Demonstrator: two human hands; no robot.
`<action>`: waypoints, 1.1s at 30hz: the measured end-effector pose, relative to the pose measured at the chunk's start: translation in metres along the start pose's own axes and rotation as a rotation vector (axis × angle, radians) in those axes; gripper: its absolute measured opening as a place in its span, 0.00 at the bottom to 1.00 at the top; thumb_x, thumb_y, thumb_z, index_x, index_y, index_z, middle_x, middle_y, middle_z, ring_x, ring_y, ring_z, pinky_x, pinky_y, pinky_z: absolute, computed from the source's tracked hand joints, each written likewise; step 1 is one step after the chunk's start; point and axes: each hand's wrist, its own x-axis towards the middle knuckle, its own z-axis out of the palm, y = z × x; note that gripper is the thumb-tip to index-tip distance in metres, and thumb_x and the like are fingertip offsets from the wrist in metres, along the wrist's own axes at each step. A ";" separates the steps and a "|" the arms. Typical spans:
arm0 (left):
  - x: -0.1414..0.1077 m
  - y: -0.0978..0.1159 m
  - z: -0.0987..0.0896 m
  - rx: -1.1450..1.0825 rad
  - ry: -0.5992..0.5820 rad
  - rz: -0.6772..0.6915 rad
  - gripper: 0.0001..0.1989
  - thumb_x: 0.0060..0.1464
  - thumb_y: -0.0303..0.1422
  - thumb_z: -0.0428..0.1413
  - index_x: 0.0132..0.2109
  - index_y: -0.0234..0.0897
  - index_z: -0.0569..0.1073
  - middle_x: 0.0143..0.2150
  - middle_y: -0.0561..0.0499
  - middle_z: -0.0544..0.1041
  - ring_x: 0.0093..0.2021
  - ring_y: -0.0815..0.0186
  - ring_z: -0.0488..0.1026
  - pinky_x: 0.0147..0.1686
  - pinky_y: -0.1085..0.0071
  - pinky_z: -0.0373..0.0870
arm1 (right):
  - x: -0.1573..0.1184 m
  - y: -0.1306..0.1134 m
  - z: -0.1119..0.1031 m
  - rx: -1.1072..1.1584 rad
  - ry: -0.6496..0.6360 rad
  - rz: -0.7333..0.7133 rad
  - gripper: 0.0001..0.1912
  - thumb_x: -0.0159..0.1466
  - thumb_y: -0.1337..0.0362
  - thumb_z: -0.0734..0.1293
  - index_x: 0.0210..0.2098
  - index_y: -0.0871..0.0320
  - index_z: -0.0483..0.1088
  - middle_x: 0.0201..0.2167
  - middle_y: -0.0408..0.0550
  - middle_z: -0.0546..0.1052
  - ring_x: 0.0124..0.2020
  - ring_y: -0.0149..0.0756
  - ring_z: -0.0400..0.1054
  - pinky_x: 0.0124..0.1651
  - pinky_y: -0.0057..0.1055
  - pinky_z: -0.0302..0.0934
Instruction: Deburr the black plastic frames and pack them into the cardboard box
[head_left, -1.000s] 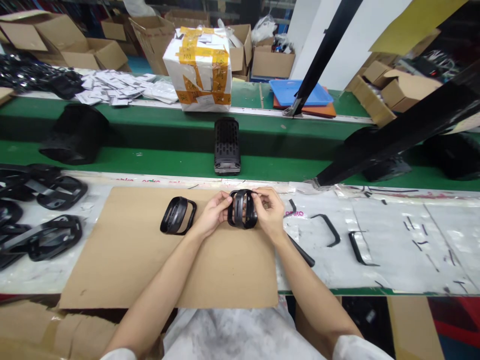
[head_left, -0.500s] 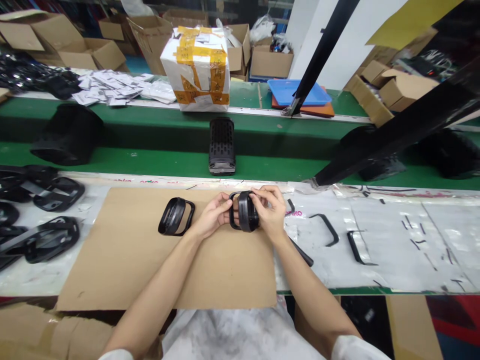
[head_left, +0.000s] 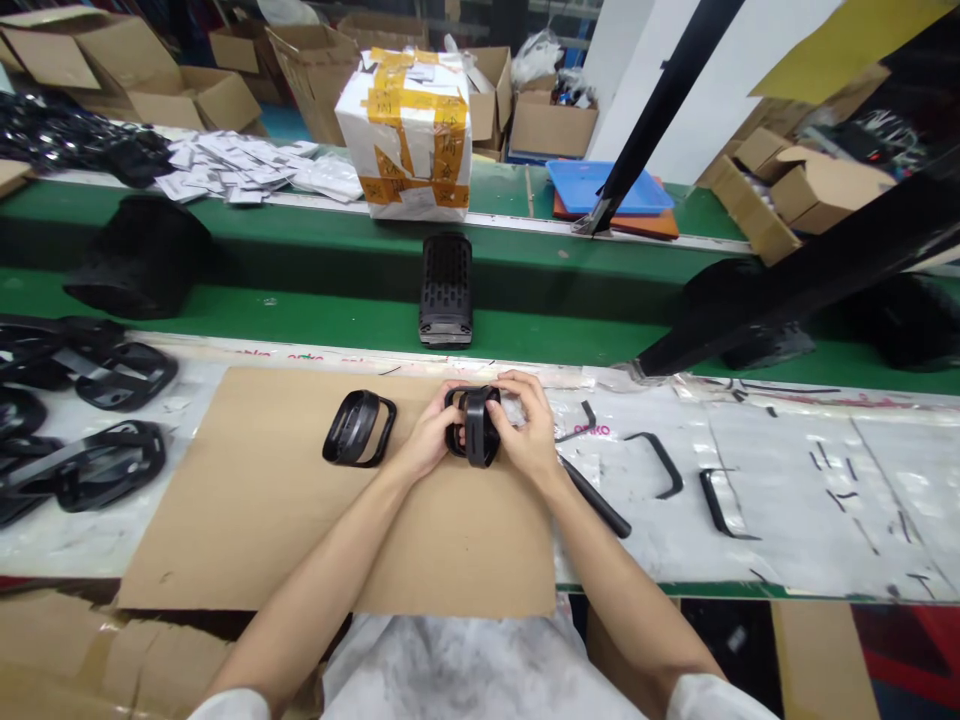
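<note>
Both my hands grip one black plastic frame [head_left: 478, 428] just above the cardboard sheet [head_left: 300, 540]. My left hand [head_left: 431, 435] is closed on its left side, with the thumb over the rim. On the right side, my right hand [head_left: 527, 425] pinches the frame's edge between thumb and fingers. A second black frame [head_left: 360, 428] of like shape lies on the cardboard, left of my left hand. To the right of my right wrist, a black rod-like piece [head_left: 596, 497] rests on the white covering.
Thin black strips [head_left: 660, 465] and a bracket-shaped piece [head_left: 720, 503] lie to the right. Several black parts [head_left: 112, 465] are piled at left. Ahead stands a perforated black part [head_left: 446, 290]; behind it, a taped white box [head_left: 409, 140]. A dark post [head_left: 660, 110] slants at right.
The held frame has turned and shifted slightly left, and my left fingers now reach further around its rim. My right hand has moved slightly with it. The view has shifted a little.
</note>
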 end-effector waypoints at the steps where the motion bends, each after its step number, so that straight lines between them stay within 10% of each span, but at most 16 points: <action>1: 0.000 0.000 0.000 0.004 0.008 0.009 0.19 0.39 0.29 0.58 0.43 0.39 0.71 0.30 0.58 0.70 0.26 0.71 0.66 0.26 0.75 0.63 | 0.000 0.000 0.000 0.004 -0.015 0.001 0.12 0.69 0.64 0.69 0.51 0.52 0.75 0.53 0.53 0.75 0.57 0.43 0.70 0.60 0.45 0.67; 10: 0.002 0.000 -0.002 -0.030 -0.031 0.001 0.16 0.39 0.28 0.59 0.39 0.37 0.72 0.30 0.56 0.72 0.29 0.70 0.68 0.28 0.75 0.66 | -0.002 0.002 0.003 0.060 0.089 -0.004 0.05 0.69 0.65 0.70 0.44 0.53 0.73 0.47 0.51 0.76 0.52 0.42 0.73 0.56 0.44 0.69; 22: 0.011 -0.018 -0.010 0.012 0.007 0.040 0.29 0.51 0.57 0.65 0.44 0.34 0.78 0.42 0.46 0.82 0.46 0.56 0.79 0.42 0.68 0.74 | -0.001 0.001 0.001 0.001 0.088 -0.074 0.04 0.70 0.67 0.68 0.42 0.53 0.75 0.41 0.49 0.79 0.46 0.42 0.74 0.52 0.44 0.69; 33: 0.009 -0.011 -0.013 0.058 -0.097 0.047 0.20 0.57 0.50 0.65 0.40 0.35 0.76 0.35 0.51 0.77 0.36 0.65 0.74 0.37 0.72 0.71 | 0.001 0.001 -0.003 0.029 0.072 -0.010 0.03 0.70 0.65 0.67 0.42 0.53 0.74 0.40 0.49 0.77 0.43 0.39 0.74 0.44 0.38 0.71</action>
